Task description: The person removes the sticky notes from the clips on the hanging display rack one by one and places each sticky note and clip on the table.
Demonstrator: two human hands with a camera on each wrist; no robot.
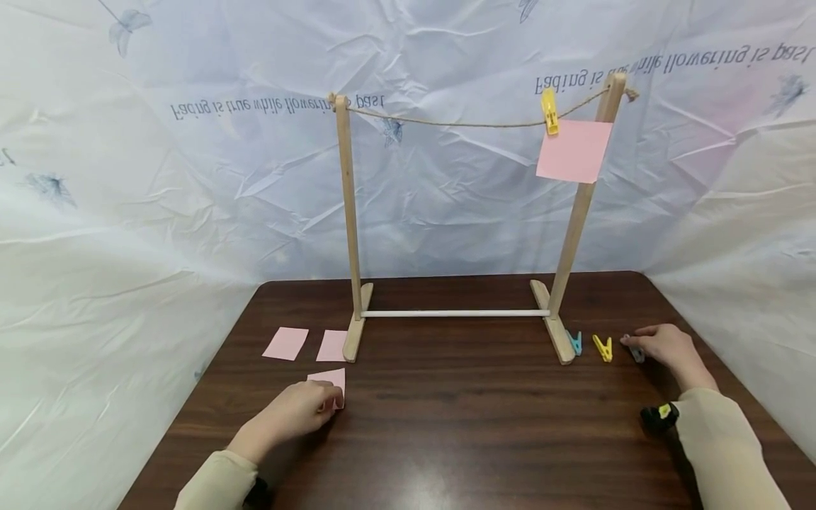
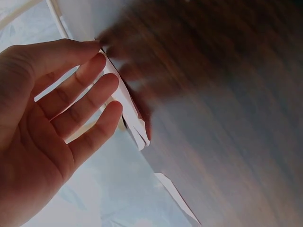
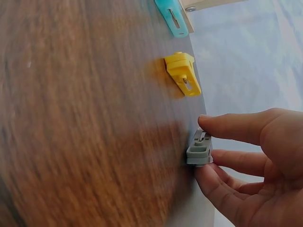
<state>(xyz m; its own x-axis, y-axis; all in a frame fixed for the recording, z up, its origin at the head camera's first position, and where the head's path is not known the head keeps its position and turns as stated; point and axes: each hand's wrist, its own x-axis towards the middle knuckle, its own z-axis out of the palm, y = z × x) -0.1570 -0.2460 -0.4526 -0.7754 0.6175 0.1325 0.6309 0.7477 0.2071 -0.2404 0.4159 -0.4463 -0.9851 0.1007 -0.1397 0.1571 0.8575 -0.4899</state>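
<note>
In the head view, a pale wooden stand (image 1: 349, 212) with a tied brown twine (image 1: 452, 125) is placed toward the far edge of the dark brown wooden tabletop (image 1: 446, 418). On the twine, a square pink paper sheet (image 1: 574, 151) is hung by a yellow plastic clip (image 1: 550, 112). Nearer the left edge, two flat pink paper squares (image 1: 286, 343) are seen, and just nearer, a third pink paper square (image 1: 328, 375) is touched by the left hand (image 1: 302, 411). Toward the right edge, a blue plastic clip (image 1: 576, 344), a second yellow plastic clip (image 1: 602, 348) and a grey plastic clip (image 1: 637, 352) are lined up; the last is reached by the right hand (image 1: 669, 347). The step in hand is judged to be the taking of one sheet and one clip; for the next move, a secure pinch and an even lift seem to be required. Both forearms are stretched forward, well apart.

In the left wrist view, the fingertips are brought to the paper's edge, the fingers gently bent; whether the paper is pinched cannot be told.

In the right wrist view, the grey clip appears pinched between bent digits, close above the tabletop.
</note>
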